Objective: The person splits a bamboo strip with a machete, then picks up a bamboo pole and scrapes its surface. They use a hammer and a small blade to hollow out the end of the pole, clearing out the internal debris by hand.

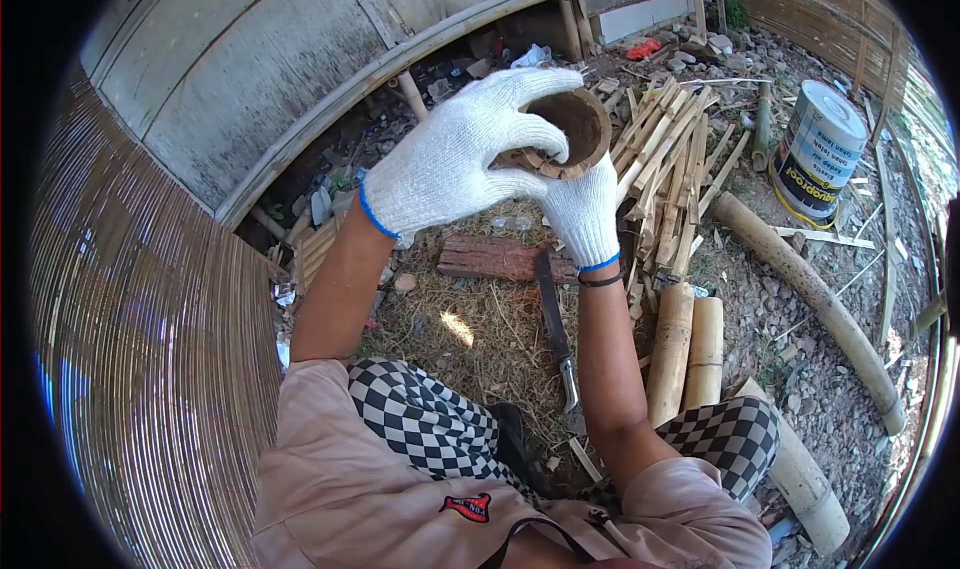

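Note:
A short, hollow piece of bamboo (590, 129) is held up in front of me, its open end facing my view. My left hand (465, 154), in a white knitted glove with a blue cuff, grips its rim, with fingers inside the opening. Gloved the same way, my right hand (585, 209) holds the piece from below and behind; its fingers are mostly hidden. Below the hands, a reddish wooden block (490, 258) lies on the dry grass. A long knife (553, 319) rests with its blade against the block's right end and its handle towards me.
Split bamboo strips (665, 164) are piled to the right, above cut bamboo lengths (670, 354). A paint bucket (820, 154) and a long bamboo pole (815, 304) are farther right. A woven bamboo screen (160, 339) stands at left, a panelled wall (270, 69) ahead.

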Demonstrator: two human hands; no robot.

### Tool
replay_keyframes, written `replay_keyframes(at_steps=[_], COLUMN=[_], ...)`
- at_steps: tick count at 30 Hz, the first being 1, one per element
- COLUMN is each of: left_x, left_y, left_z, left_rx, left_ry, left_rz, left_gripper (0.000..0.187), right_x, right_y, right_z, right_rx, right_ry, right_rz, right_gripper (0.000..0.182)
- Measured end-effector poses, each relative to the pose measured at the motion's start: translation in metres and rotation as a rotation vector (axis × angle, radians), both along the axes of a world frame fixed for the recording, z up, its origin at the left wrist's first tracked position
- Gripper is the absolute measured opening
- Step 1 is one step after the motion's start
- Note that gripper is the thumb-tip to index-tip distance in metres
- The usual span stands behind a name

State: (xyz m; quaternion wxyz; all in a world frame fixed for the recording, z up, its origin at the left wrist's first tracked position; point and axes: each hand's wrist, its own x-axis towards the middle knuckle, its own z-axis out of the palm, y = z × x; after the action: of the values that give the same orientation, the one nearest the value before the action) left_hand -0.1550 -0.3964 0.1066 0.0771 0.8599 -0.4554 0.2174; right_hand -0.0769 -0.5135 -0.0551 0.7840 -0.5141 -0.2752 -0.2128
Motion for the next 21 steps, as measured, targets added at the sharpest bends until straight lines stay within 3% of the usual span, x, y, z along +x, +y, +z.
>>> replay_keyframes(at_steps=[3, 9, 15, 21], left_x=[0.004, 0.013, 0.011, 0.016], left_y=[0.001, 0.001, -0.009, -0.015], left_z=[-0.002, -0.002, 0.006, 0.002], left_rx=[-0.007, -0.058, 0.053, -0.010], left_ry=[0.032, 0.191, 0.102, 0.139], left_rz=[-0.014, -0.027, -0.023, -0.028], left_gripper=[0.043, 0.041, 0.030, 0.027], right_x=[-0.004, 0.001, -0.002, 0.007], right_y=[-0.004, -0.010, -0.012, -0.019], right_z=[0.006, 0.006, 0.009, 0.002], right_rx=[0.065, -0.105, -0.100, -0.124], right_ry=[-0.004, 0.013, -0.015, 0.005], right_rz=[0.064, -0.113, -0.113, -0.083], right_gripper=[0.076, 0.074, 0.076, 0.081])
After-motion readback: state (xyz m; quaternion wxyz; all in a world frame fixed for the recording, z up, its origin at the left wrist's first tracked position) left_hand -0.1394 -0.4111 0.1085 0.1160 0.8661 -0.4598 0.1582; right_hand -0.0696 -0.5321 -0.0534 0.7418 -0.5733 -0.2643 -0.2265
